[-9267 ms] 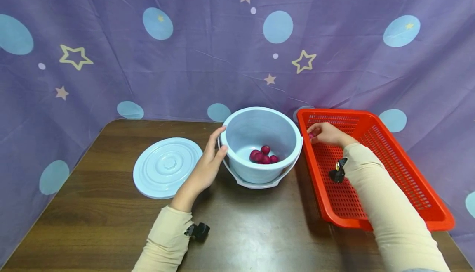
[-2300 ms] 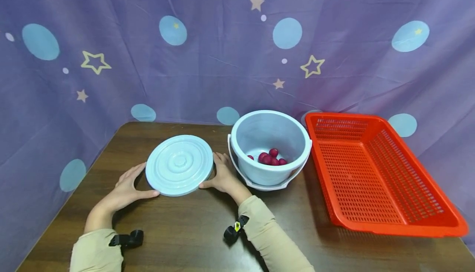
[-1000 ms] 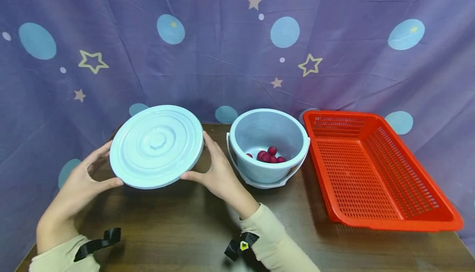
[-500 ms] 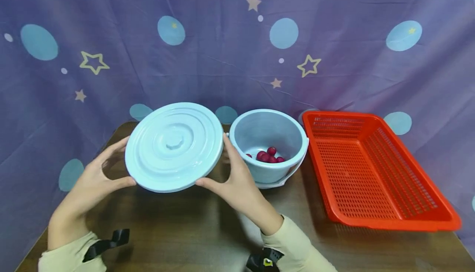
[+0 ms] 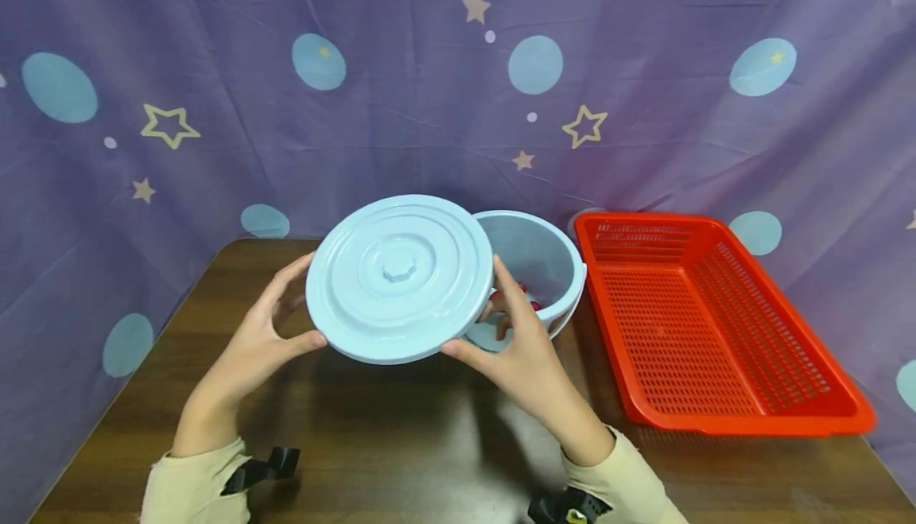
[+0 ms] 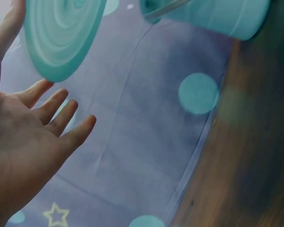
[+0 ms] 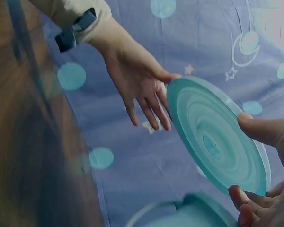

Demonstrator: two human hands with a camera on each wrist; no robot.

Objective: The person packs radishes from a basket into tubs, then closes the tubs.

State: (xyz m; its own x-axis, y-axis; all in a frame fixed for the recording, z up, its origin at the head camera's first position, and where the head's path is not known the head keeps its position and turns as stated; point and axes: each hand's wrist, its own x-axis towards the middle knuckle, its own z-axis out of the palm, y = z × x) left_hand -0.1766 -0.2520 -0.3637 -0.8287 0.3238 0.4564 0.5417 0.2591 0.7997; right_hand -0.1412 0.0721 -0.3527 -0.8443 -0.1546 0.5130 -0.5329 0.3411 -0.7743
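Note:
A round pale blue lid (image 5: pixel 401 313) is held up above the table, tilted, its ringed face and small central knob toward the head camera. My left hand (image 5: pixel 246 353) grips its left edge between thumb and fingertips, with the other fingers spread apart in the left wrist view. On the opposite edge, my right hand (image 5: pixel 529 361) pinches the lid, thumb at the near rim. Behind the lid stands a pale blue bucket (image 5: pixel 547 250) with a bail handle, partly covered by the lid and right hand. Small dark red round things (image 5: pixel 535 305) show inside it.
To the right of the bucket lies a red perforated plastic basket (image 5: pixel 673 333) with nothing in it. All stands on a brown wooden table (image 5: pixel 343 452). A purple patterned cloth (image 5: pixel 429 110) hangs behind the table's far edge.
Earlier, a red round thing was picked from the basket. Both hands then lifted the lid off the table on the left; it has since moved right, now overlapping the bucket in the head view.

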